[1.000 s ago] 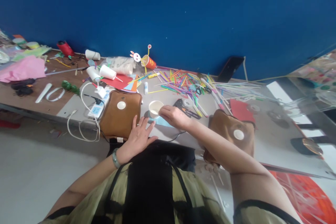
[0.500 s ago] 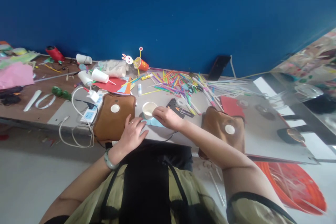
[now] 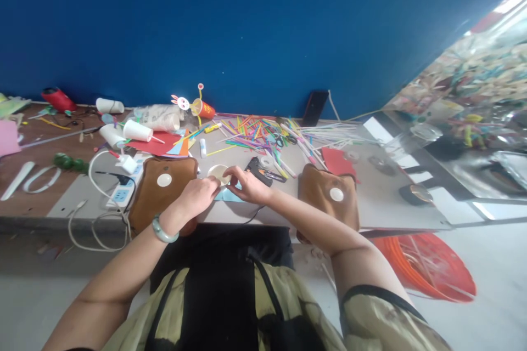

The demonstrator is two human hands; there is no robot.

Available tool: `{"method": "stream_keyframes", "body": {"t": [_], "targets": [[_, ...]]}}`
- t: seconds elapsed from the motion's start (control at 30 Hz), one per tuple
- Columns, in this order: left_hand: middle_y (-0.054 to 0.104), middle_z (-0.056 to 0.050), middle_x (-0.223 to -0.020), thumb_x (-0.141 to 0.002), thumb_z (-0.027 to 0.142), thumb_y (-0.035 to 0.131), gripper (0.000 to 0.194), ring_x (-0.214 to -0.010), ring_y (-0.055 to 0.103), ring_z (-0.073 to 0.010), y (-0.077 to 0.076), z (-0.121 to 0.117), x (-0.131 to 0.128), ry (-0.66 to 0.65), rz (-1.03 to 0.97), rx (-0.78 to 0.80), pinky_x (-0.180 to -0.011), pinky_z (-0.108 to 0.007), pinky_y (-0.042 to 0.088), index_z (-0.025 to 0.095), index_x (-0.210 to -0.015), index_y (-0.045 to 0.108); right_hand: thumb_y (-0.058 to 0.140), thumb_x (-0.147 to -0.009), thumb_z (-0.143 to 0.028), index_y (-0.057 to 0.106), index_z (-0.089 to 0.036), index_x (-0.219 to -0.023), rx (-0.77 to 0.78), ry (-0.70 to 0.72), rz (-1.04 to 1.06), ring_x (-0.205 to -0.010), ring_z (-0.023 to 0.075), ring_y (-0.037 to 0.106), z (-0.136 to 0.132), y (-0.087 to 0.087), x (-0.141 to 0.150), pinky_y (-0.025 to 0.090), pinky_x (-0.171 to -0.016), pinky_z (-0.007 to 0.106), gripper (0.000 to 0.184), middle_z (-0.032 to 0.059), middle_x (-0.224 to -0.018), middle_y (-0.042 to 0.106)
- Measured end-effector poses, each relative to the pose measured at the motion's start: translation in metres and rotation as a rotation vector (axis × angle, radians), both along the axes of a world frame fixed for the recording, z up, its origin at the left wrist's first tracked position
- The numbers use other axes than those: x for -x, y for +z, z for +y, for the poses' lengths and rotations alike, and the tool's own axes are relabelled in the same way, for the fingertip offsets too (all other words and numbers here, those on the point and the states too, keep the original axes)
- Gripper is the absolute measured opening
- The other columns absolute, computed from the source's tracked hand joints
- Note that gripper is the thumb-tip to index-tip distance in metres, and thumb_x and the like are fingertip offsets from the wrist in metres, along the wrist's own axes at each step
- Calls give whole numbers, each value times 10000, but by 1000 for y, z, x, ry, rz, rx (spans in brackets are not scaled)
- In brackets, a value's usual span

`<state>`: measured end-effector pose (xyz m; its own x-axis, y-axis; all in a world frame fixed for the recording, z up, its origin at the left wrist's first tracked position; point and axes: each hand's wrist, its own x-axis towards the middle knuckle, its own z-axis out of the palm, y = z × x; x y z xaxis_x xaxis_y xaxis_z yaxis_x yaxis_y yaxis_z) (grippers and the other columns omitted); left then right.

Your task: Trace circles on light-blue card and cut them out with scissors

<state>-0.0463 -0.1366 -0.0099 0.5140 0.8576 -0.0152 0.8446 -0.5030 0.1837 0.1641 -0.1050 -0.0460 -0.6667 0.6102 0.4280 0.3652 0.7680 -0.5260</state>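
Observation:
A paper cup [image 3: 216, 170] stands at the middle of the table with its open mouth facing up. My left hand [image 3: 200, 196] has its fingers closed against the cup's near left side. On the right, my right hand [image 3: 250, 186] pinches at the cup's rim with thumb and forefinger; the fingers hide most of the cup wall. A piece of light blue paper [image 3: 228, 195] lies beneath the hands. Just beyond my right hand rests a black hot glue gun [image 3: 256, 168], next to a roll of clear tape [image 3: 267, 162].
Brown cushions [image 3: 164, 194] [image 3: 329, 194] flank the work spot. Colourful sticks and pens [image 3: 255, 134] spread behind it. White paper cups [image 3: 138, 130], a power strip [image 3: 123, 192] and a rabbit-decorated red cup [image 3: 206, 109] lie left. An orange basket [image 3: 432, 266] sits below right.
My left hand has moved from open beside the cup to closed against it. The right hand stays at the rim. The whole view has shifted, so things appear further left.

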Motion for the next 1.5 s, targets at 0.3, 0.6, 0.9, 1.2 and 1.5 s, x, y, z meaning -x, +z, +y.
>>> {"method": "stream_keyframes", "body": {"t": [0.3,0.6,0.9,1.2,1.5], "targets": [[726,-108,-839,-1004,211,399,302,-828,719,-242,3,13,0,-117,28,35,-709,-297,488,177,-907,683,487,-930,-175,574,-176,-1114,-40,-187,-58,-731,151,616,4,20,-41,511,-724,288,203,117,-1083,653],[703,-104,-807,-971,178,425,254,-795,714,-246,2,12,-3,-115,70,6,-687,-306,491,181,-800,613,577,-870,-243,728,-159,-989,120,-838,-736,-999,277,645,27,44,-108,442,-837,334,210,137,-1017,743],[712,-122,-825,-988,237,415,279,-835,721,-275,0,11,-6,-83,114,-22,-716,-339,508,168,-821,627,585,-859,-270,772,-155,-941,276,-870,-875,-969,285,705,31,37,-110,435,-896,359,234,150,-955,775],[719,-137,-851,-1026,332,341,328,-827,724,-290,6,11,-10,-60,164,-2,-700,-345,504,161,-941,607,567,-875,-283,753,-95,-1030,327,-944,-923,-1033,329,693,38,45,-107,474,-863,376,307,220,-995,752],[718,-123,-891,-1022,324,353,328,-843,707,-255,8,18,-3,-102,105,94,-692,-309,470,177,-930,632,602,-716,-223,721,-200,-811,198,-985,-422,-774,255,678,25,87,-137,481,-698,333,154,67,-767,722]]}}
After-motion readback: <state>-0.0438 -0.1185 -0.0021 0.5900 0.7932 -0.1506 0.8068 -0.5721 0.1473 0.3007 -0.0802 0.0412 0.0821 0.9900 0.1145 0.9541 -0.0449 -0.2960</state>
